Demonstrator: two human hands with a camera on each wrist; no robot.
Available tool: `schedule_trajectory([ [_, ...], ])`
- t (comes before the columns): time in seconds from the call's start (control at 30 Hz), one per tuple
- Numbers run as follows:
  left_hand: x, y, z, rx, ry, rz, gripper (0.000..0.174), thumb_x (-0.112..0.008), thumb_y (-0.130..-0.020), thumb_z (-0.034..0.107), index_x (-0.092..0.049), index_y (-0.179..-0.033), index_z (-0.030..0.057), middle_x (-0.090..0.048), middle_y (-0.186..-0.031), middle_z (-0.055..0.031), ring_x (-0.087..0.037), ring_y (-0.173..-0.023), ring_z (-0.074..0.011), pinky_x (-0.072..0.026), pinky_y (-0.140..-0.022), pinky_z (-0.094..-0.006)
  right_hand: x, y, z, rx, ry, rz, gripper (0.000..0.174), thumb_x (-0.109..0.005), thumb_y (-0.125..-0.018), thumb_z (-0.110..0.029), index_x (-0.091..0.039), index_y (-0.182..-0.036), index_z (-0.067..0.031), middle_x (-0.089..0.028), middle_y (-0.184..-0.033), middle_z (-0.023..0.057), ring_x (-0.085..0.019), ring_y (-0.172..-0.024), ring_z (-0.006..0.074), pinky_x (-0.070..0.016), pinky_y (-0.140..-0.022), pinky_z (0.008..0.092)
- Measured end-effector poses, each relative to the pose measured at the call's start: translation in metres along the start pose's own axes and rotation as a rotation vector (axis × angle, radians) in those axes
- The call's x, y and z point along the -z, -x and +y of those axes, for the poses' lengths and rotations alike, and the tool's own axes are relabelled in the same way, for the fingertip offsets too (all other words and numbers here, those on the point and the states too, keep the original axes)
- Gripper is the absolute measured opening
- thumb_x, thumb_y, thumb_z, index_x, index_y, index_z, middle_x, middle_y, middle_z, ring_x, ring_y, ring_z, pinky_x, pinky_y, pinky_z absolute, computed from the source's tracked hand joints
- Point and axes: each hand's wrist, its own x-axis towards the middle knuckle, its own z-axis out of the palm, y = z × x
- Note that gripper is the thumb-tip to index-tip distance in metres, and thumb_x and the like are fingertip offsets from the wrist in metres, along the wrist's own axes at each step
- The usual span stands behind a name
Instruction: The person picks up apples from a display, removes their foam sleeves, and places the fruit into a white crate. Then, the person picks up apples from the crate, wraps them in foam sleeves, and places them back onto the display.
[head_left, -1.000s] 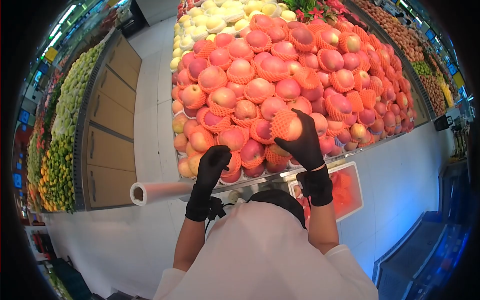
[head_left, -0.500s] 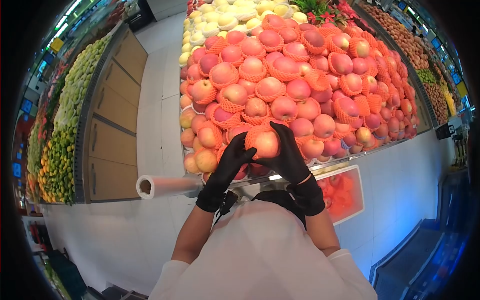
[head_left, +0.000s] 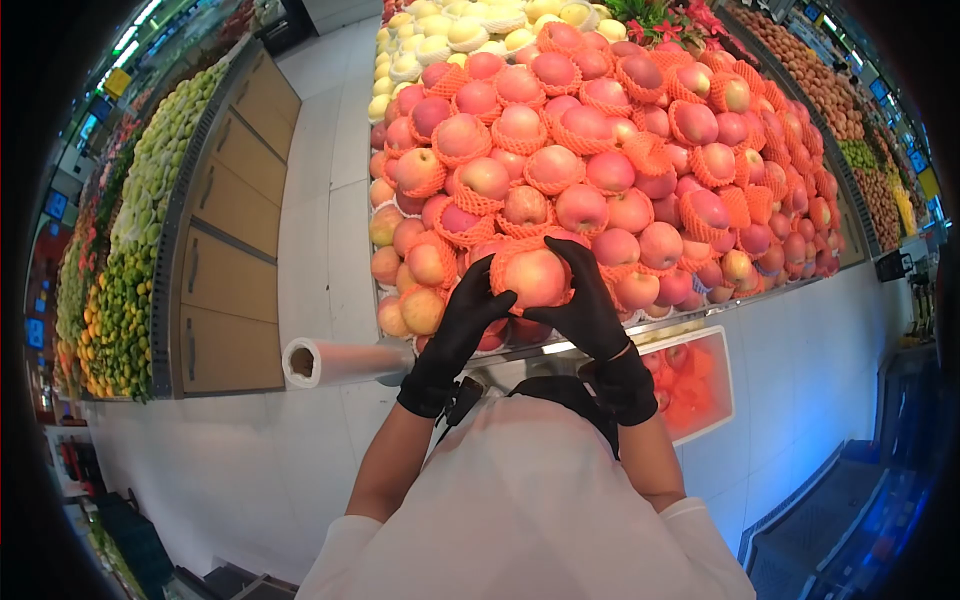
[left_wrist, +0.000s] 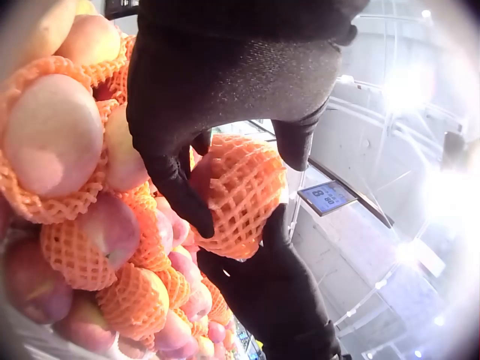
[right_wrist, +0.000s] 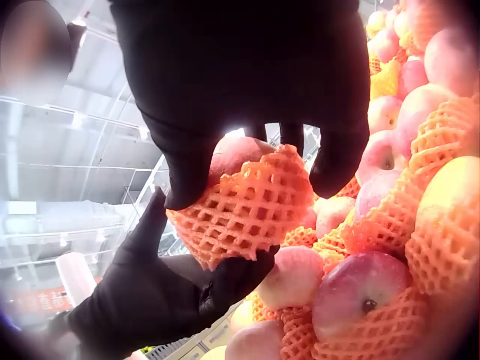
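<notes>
Both hands wear black gloves and hold one apple [head_left: 535, 277] between them at the front of the display. An orange foam net [right_wrist: 244, 206] wraps the apple, whose bare red top shows above the net in the right wrist view. My left hand [head_left: 467, 315] grips it from the left, fingers and thumb bent about the netted side. From the right, my right hand [head_left: 583, 305] curls its fingers and thumb round the other side. Just beyond the hands rises a heap of apples [head_left: 583, 209], many in the same orange nets.
A roll of clear plastic bags [head_left: 330, 362] sticks out at the left front corner. Below the metal edge at right stands a white foam box [head_left: 728, 375] with red fruit and nets inside. Pale yellow fruit [head_left: 467, 33] lies behind the apples. Wooden cabinets [head_left: 230, 235] line the left aisle.
The right hand has brought the netted apple left and toward the body from over the heap. The left hand has come to it and taken hold too.
</notes>
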Motion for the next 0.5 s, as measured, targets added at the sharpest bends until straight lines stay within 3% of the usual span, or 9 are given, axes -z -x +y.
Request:
schedule_trajectory([
  [0.13,0.003,0.003,0.0,-0.043,-0.07,0.033,0.066,-0.066,-0.089,0.016,-0.035,-0.144,-0.0017,-0.047,-0.139,-0.0136,-0.045,-0.13,-0.0219,-0.0364,-0.11,-0.0366,-0.008,0.005,-0.003,-0.138,-0.029,-0.001,0.102,-0.089,-0.064,-0.012,-0.03,-0.147,-0.0067,-0.041,-0.143,0.0126,-0.045,-0.129,0.0254,-0.0437,-0.104,0.0397],
  [0.23,0.01,0.004,-0.005,-0.013,0.074,0.004,0.068,-0.071,-0.085,0.01,-0.037,-0.143,-0.0002,-0.048,-0.137,-0.0123,-0.046,-0.128,-0.0216,-0.0376,-0.108,-0.0368,-0.009,0.009,0.006,-0.166,-0.046,-0.048,0.105,-0.087,-0.066,-0.011,-0.024,-0.15,-0.0047,-0.038,-0.145,0.0149,-0.042,-0.132,0.0272,-0.0418,-0.107,0.04],
  [0.27,0.013,0.004,-0.008,0.008,0.146,-0.01,0.069,-0.073,-0.084,0.008,-0.038,-0.142,0.0007,-0.049,-0.136,-0.0116,-0.046,-0.127,-0.0215,-0.0385,-0.107,-0.0368,-0.011,0.011,0.009,-0.181,-0.086,-0.062,0.105,-0.087,-0.066,-0.011,-0.023,-0.15,-0.004,-0.037,-0.145,0.0155,-0.042,-0.132,0.0273,-0.041,-0.107,0.0401],
  [0.37,0.019,0.008,-0.012,-0.018,-0.034,-0.007,0.072,-0.071,-0.082,0.007,-0.035,-0.144,-0.0006,-0.047,-0.14,-0.0118,-0.043,-0.132,-0.0216,-0.0334,-0.112,-0.0366,-0.013,0.013,0.01,-0.209,-0.205,-0.089,0.107,-0.088,-0.065,-0.015,-0.022,-0.149,-0.0016,-0.037,-0.145,0.017,-0.039,-0.135,0.0273,-0.0385,-0.11,0.0408],
  [0.5,0.015,0.011,-0.013,-0.074,0.033,0.014,0.065,-0.071,-0.084,0.007,-0.04,-0.141,0.0017,-0.048,-0.136,-0.0095,-0.046,-0.127,-0.0198,-0.037,-0.108,-0.0344,-0.015,0.01,0.0,-0.209,-0.305,-0.081,0.109,-0.09,-0.064,-0.022,-0.024,-0.148,0.0001,-0.038,-0.145,0.0173,-0.039,-0.135,0.0268,-0.0369,-0.111,0.0417],
])
